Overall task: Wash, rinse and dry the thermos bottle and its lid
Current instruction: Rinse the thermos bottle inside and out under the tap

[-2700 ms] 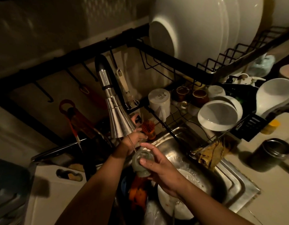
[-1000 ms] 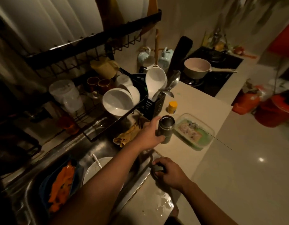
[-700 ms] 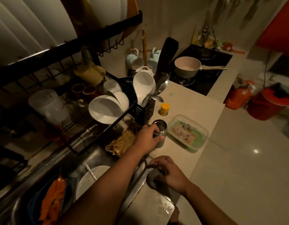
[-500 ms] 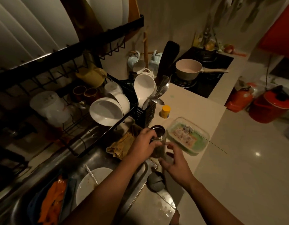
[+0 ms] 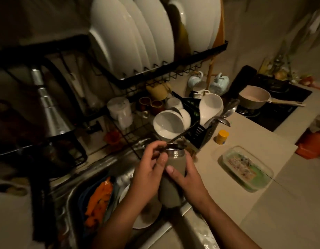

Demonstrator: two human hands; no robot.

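Note:
The thermos bottle, olive-grey with a steel rim at its open mouth, is held upright over the right edge of the sink. My left hand wraps its left side, fingers up by the rim. My right hand grips its right side, thumb across the front. The lid is not in sight in the head view.
A dish rack holds white plates above; white bowls and cups sit below it. The faucet head hangs at left. The sink holds a white plate and orange items. A glass food container and a yellow-capped jar stand on the counter at right.
My left hand lifted the bottle off the counter and carried it back over the sink edge. My right hand left the lid on the counter and closed on the bottle. The view swung left.

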